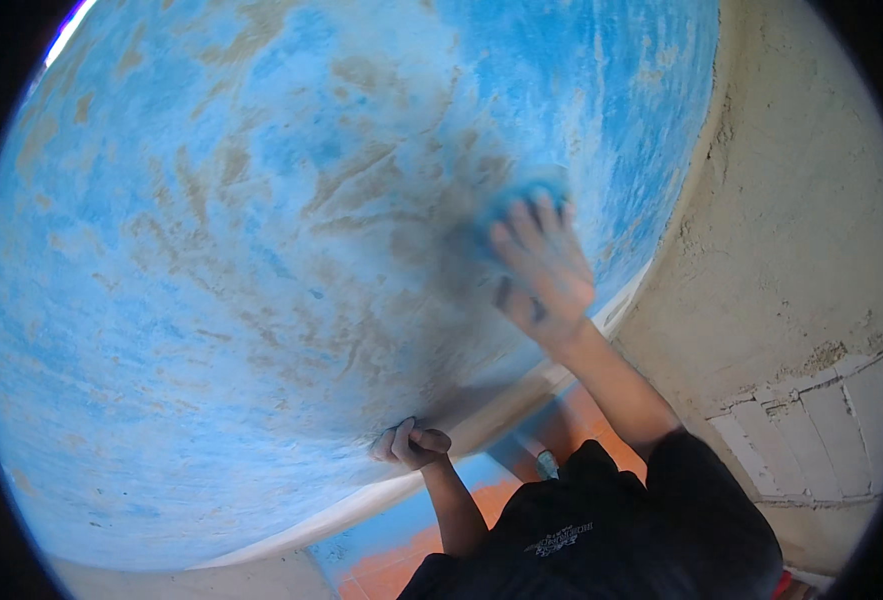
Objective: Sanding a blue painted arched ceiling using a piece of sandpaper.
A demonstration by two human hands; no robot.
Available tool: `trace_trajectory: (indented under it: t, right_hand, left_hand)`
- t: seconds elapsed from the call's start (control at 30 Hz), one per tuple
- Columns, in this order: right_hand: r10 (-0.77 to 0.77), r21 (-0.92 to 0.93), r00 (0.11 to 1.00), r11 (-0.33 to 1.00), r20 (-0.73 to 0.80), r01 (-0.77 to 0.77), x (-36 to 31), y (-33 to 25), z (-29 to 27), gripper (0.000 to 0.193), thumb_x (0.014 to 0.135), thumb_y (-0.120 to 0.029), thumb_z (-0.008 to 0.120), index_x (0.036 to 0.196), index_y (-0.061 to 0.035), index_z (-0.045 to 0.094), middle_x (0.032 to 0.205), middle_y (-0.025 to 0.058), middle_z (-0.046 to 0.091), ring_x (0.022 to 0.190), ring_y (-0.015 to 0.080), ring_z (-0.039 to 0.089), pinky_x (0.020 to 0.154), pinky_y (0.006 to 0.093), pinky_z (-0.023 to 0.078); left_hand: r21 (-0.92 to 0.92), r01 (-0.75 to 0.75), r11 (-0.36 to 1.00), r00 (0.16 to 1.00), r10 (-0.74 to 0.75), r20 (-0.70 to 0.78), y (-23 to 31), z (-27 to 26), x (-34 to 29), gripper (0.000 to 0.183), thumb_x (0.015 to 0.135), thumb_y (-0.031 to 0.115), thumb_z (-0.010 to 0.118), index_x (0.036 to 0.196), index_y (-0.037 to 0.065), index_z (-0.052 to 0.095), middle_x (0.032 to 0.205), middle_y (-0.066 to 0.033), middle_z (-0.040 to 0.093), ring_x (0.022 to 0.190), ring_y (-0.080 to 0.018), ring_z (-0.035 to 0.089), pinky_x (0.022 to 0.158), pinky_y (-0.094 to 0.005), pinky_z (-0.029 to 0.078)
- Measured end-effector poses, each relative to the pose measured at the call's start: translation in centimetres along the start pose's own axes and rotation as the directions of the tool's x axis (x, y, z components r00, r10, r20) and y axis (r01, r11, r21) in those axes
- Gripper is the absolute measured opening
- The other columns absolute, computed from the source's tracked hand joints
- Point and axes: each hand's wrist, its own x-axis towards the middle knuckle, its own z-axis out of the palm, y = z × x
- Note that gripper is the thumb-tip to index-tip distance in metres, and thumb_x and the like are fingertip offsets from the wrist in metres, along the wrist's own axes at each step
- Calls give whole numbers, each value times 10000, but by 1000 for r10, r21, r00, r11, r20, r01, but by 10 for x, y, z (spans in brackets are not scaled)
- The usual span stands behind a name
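Nearest the camera, head view: black short-sleeved shirt (621, 530) with a pale print, at the lower edge. Beyond it, right forearm (616, 390) reaching over the pale rim (501, 410) of a broad, curved blue surface (111, 330). At the end of that forearm, right hand (549, 265), blurred, with fingers apart and extended over a blue pad (526, 195); impossible to tell whether gripped or merely pressed flat. Location of the pad: against the blue surface, toward its right edge, beneath the fingertips; exact shape lost in blur. Farther left and lower, left forearm (458, 515) and left hand (413, 444), with fingers folded together in a loose fist, against the blue surface near its lower edge; interior of the fist hidden. Over the middle of the blue surface, between both hands and toward its upper edge: brownish-grey smears (361, 190) in streaks and patches. Below the rim: orange floor (401, 565) with a blue patch (361, 540). Beyond the right edge of the blue surface: rough beige wall (781, 220), with paler blocks (811, 440) lower down.
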Motion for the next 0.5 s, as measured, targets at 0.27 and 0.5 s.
trace_trajectory:
  t: [0.27, 0.5]
  right_hand:
    - [0, 148, 997, 989, 78, -12, 56, -48, 14, 435, 801, -76, 527, 1225, -93, 622, 1320, 128, 554, 1302, 306, 446, 1100, 501, 274]
    - [92, -43, 993, 994, -80, -96, -26, 5, 4, 455, 712, 19, 514, 1130, -59, 678, 1305, 144, 563, 1302, 306, 450, 1083, 557, 261]
  left_hand:
    - [-15, 47, 999, 999, -47, 11, 3, 0, -1, 174, 902, 182, 484, 815, 61, 574, 807, -71, 457, 753, -216, 440, 659, -328, 334]
    - [1, 35, 999, 999, -35, -2, 7, 4, 1, 259, 937, 243, 479, 784, 57, 574, 791, -66, 449, 752, -217, 439, 667, -339, 343]
